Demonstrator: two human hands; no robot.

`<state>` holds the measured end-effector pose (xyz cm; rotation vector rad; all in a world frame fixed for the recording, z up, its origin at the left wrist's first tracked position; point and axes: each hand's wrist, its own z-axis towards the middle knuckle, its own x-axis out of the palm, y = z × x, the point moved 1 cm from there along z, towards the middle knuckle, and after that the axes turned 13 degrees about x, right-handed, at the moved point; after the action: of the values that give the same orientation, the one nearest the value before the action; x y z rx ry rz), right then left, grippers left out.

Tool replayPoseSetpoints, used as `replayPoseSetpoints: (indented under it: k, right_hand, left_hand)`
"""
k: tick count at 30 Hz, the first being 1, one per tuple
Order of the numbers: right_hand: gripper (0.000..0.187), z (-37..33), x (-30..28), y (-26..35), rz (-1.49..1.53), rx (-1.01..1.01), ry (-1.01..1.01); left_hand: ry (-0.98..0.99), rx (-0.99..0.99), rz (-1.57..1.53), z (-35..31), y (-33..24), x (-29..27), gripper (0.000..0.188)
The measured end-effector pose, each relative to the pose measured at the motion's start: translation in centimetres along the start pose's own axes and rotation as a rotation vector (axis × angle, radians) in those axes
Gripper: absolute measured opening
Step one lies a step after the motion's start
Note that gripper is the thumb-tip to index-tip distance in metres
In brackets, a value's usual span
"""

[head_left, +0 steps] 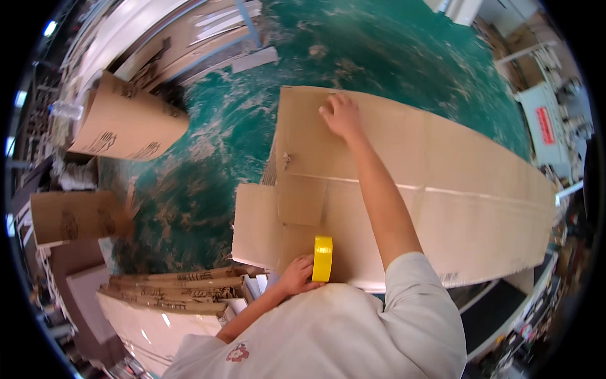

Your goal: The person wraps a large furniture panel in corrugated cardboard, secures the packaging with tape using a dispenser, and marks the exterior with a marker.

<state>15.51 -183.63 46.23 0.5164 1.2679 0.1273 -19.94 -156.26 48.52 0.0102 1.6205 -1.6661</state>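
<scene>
A large sheet of brown cardboard point(379, 151), creased and with flaps, spreads out in front of me. My right hand point(343, 115) reaches across it and rests near its far left edge, thumb apart from the fingers. Close to my body, my left hand point(300, 275) is at the near edge of the cardboard. It grips a roll of yellow tape point(322, 259) that stands on its rim, and the roll partly hides the fingers. A smaller flap point(255, 221) juts out on the left side.
Folded cardboard sheets point(183, 290) are stacked at my near left. A curved cardboard piece point(129, 120) and a brown box point(79, 216) stand farther left, with a plastic bottle point(66, 110) nearby. The green floor point(208, 164) is scuffed. A white cabinet point(540, 123) stands at far right.
</scene>
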Motion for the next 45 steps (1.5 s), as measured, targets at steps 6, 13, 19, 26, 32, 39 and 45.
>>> replayPoseSetpoints:
  k: [6, 13, 19, 26, 32, 39, 45]
  right_hand:
    - [0.047, -28.8, -10.3, 2.4, 0.730, 0.375, 0.275]
    - [0.028, -44.2, -12.4, 8.1, 0.577, 0.459, 0.004]
    - [0.036, -45.7, -10.5, 8.5, 0.773, 0.760, -0.017]
    - [0.042, -56.5, -12.9, 9.8, 0.802, 0.892, 0.167]
    - [0.052, -56.5, -6.1, 12.1, 0.492, 0.901, 0.178]
    - [0.056, -58.9, -7.0, 9.3, 0.662, 1.041, 0.352]
    - [0.057, -57.4, 0.3, 10.1, 0.611, 1.211, 0.378]
  left_hand:
    - [-0.012, 0.109, -0.037, -1.3, -0.6, -1.4, 0.050]
    - [0.022, 0.037, 0.205, -5.6, -3.9, -1.6, 0.063]
    - [0.165, -0.183, 0.644, -7.1, -4.2, 0.2, 0.075]
    - [0.283, -0.248, 0.902, -3.8, -3.8, -3.5, 0.097]
    - [0.270, -0.254, 0.892, -3.1, -3.9, -1.8, 0.100]
    - [0.247, -0.249, 0.834, -4.1, -3.0, -1.5, 0.084]
    - [0.284, -0.158, 0.577, -2.1, -1.5, -4.3, 0.078]
